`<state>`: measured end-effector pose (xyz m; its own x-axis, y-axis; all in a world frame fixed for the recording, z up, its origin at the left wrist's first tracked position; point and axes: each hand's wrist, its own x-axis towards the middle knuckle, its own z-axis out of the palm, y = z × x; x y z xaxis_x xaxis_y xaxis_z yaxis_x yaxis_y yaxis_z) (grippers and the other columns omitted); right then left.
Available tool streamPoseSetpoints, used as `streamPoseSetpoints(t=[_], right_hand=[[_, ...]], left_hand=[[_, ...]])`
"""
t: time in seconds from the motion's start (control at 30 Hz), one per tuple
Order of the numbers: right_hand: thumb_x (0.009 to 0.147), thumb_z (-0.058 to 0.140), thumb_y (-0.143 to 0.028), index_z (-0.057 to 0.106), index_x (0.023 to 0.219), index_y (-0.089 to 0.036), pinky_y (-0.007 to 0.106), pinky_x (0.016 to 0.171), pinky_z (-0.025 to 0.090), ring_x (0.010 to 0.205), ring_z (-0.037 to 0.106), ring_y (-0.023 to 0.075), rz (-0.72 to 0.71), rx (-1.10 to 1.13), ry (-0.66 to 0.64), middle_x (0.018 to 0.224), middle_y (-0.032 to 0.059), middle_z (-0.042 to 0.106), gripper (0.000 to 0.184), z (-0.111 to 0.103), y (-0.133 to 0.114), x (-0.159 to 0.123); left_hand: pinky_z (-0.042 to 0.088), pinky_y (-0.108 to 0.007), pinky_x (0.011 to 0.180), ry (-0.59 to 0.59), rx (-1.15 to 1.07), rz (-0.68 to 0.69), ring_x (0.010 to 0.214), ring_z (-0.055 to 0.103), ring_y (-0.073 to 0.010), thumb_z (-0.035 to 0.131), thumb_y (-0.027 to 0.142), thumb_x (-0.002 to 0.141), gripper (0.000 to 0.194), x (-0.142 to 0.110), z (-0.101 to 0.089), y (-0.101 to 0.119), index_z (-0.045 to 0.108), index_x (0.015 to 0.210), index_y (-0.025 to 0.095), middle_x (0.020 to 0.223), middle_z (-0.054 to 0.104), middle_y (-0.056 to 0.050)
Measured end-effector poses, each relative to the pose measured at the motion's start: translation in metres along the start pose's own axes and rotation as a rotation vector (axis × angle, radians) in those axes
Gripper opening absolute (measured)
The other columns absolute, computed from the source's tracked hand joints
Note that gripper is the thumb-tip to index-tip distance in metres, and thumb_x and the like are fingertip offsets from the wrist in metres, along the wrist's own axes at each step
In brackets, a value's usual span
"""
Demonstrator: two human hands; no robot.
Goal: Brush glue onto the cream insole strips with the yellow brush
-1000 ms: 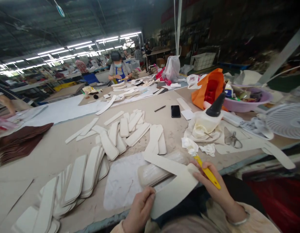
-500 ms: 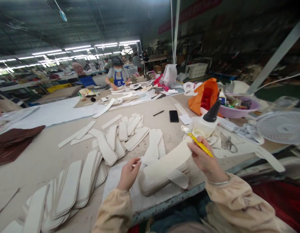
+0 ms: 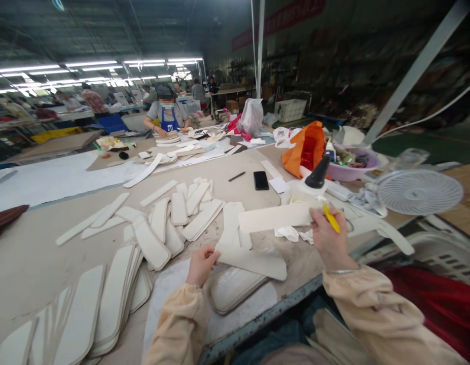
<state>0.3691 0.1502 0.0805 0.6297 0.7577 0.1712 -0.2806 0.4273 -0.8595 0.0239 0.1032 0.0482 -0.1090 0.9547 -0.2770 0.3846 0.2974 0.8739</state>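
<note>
At seven o'clock I see the left hand (image 3: 201,265) pinching a cream strip (image 3: 253,262). At four, the right hand (image 3: 329,234) pinches a white panel (image 3: 275,218) and yellow handle (image 3: 331,219).

On the table (image 3: 204,168), stacked panels (image 3: 235,291) lie before a phone (image 3: 261,181), left of a fan (image 3: 419,192).

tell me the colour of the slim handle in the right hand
The slim handle is bright yellow, seen best in the head view.

Beige worktable (image 3: 37,263), loose heaps of pale strips (image 3: 153,243), black phone (image 3: 261,181), slim dark stick (image 3: 237,176), orange bag (image 3: 293,155)
</note>
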Motion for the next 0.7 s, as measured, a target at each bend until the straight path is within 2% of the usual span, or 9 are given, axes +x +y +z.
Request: streamPoseSetpoints(t=[0.1,0.2,0.3,0.4,0.47,0.57,0.7], right_hand=[[0.077,0.068,-0.033,0.038,0.091,-0.026,0.034,0.077,0.052,0.08,0.06,0.0156,-0.231,-0.312,0.005,0.085,-0.0032,0.056,0.034,0.027,0.024,0.014],[0.076,0.068,-0.04,0.041,0.09,-0.024,0.044,0.091,0.047,0.099,0.06,0.0239,-0.332,-0.559,-0.135,0.1,0.0071,0.061,0.035,0.042,0.042,0.015],[0.077,0.068,-0.042,0.043,0.087,-0.024,0.047,0.097,0.043,0.111,0.057,0.0282,-0.387,-0.686,-0.312,0.113,0.0118,0.062,0.033,0.039,0.051,-0.001],[0.084,0.061,-0.038,0.042,0.09,-0.026,0.046,0.099,0.042,0.118,0.055,0.0269,-0.445,-0.801,-0.479,0.122,0.0117,0.061,0.024,0.017,0.052,-0.024],[0.085,0.061,-0.035,0.042,0.092,-0.026,0.046,0.096,0.044,0.116,0.056,0.0266,-0.418,-0.825,-0.56,0.124,0.0115,0.06,0.022,-0.001,0.05,-0.038],[0.085,0.06,-0.036,0.04,0.091,-0.027,0.048,0.091,0.047,0.111,0.06,0.0276,-0.302,-0.851,-0.631,0.123,0.0117,0.062,0.023,-0.025,0.046,-0.052],[0.085,0.06,-0.035,0.037,0.092,-0.028,0.049,0.092,0.048,0.115,0.058,0.0265,-0.105,-0.735,-0.699,0.125,0.0108,0.06,0.025,-0.037,0.036,-0.067]], left_hand=[[0.048,-0.026,0.053,0.017,-0.145,-0.024,0.06,0.063,-0.0163,0.062,0.054,0.065,0.037,-0.026,-0.009,0.002,0.053,0.076,0.019,0.058,0.058,0.004],[0.052,-0.025,0.058,0.061,-0.266,-0.059,0.064,0.066,-0.0164,0.066,0.056,0.065,0.042,-0.055,-0.013,0.0,0.049,0.077,0.02,0.059,0.058,0.005],[0.054,-0.022,0.061,0.084,-0.454,-0.142,0.067,0.068,-0.0155,0.074,0.051,0.063,0.042,-0.082,-0.007,-0.006,0.051,0.079,0.019,0.062,0.06,0.005],[0.054,-0.02,0.059,0.05,-0.583,-0.216,0.066,0.068,-0.0142,0.078,0.046,0.062,0.042,-0.104,0.007,-0.009,0.059,0.085,0.017,0.069,0.065,0.002],[0.054,-0.019,0.057,0.053,-0.632,-0.255,0.065,0.068,-0.0138,0.081,0.044,0.06,0.043,-0.114,0.015,-0.008,0.061,0.086,0.017,0.073,0.067,0.001],[0.053,-0.018,0.055,0.091,-0.696,-0.31,0.063,0.067,-0.0133,0.085,0.043,0.053,0.047,-0.124,0.023,-0.006,0.061,0.084,0.017,0.07,0.067,0.001],[0.049,-0.015,0.047,0.15,-0.745,-0.272,0.054,0.064,-0.0108,0.087,0.043,0.049,0.049,-0.135,0.027,0.001,0.062,0.083,0.018,0.067,0.066,0.003]])
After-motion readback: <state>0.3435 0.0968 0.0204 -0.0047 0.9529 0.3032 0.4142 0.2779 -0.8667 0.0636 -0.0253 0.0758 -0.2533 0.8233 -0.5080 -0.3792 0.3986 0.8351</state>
